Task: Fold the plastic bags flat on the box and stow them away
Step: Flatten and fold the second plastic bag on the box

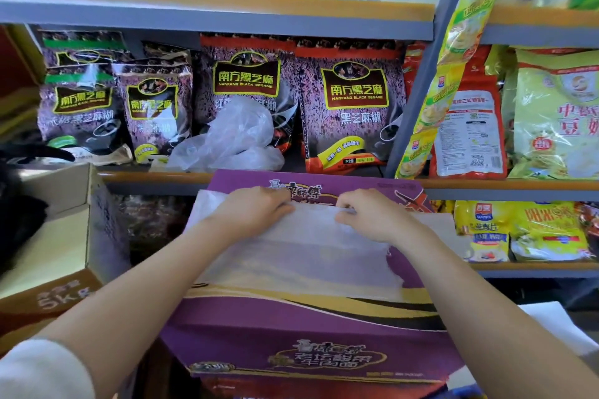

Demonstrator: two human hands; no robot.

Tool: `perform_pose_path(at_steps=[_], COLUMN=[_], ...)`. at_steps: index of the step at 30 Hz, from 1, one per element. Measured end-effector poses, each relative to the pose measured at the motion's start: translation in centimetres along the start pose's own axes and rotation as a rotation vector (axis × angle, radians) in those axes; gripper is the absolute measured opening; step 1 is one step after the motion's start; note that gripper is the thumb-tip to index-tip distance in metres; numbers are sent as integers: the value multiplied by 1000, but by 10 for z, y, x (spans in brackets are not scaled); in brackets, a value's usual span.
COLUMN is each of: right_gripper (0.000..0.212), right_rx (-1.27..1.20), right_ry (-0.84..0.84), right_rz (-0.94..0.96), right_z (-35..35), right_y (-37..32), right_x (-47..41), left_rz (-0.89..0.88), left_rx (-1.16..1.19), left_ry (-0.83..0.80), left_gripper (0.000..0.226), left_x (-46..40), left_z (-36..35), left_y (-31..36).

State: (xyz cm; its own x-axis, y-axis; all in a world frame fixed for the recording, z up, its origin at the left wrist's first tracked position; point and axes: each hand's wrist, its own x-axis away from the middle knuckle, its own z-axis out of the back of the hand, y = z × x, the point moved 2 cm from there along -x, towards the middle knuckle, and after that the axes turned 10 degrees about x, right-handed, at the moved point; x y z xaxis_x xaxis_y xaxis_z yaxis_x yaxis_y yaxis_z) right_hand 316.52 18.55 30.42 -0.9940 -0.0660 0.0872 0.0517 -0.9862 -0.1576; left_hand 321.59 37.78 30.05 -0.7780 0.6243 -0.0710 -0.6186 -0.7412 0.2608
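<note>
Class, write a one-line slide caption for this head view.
Both hands, left and right, pinch a plastic bag flat on a purple box.

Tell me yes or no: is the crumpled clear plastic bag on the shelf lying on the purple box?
No: the crumpled clear plastic bag sits on the shelf behind the purple cardboard box, against the sesame packets.

A purple box (291,330) with a gold and black wavy band and gold lettering is filling six o'clock. A translucent white plastic bag (311,253) is lying across its top, letting the purple show through faintly. At twelve o'clock, crumpled clear plastic bags (233,139) are glinting whitish on the grey-edged shelf (155,176), in front of sesame packets (350,107) speckled purple and black with red tops and yellow-framed brown labels. At three o'clock, yellow-green packets (554,120) are showing red characters. At nine o'clock, a brown carton (48,295) is showing pale lettering.
</note>
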Motion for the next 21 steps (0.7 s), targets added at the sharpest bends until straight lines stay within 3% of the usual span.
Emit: perform_pose_path(at_steps=[3, 5, 10, 14, 17, 21], right_gripper=[11, 14, 16, 26, 39, 34], right_rx=[12, 26, 90, 150, 237, 398], right_ry=[31, 51, 71, 42, 20, 16], right_rz=[-23, -48, -59, -59, -83, -174], right_z=[-1, -2, -8, -9, -3, 1], right_y=[-6, -6, -9, -7, 6, 34], right_x=[-9, -12, -15, -17, -8, 0], left_rz=[-3, -128, -370, -90, -38, -23], left_rx=[-5, -35, 110, 120, 49, 15], left_ry=[28, 140, 262, -38, -94, -125], left_gripper=[34, 41, 33, 96, 111, 119], left_x=[8, 15, 33, 38, 39, 39], left_z=[6, 6, -20, -39, -42, -42], left_y=[-31, -36, 11, 25, 25, 27])
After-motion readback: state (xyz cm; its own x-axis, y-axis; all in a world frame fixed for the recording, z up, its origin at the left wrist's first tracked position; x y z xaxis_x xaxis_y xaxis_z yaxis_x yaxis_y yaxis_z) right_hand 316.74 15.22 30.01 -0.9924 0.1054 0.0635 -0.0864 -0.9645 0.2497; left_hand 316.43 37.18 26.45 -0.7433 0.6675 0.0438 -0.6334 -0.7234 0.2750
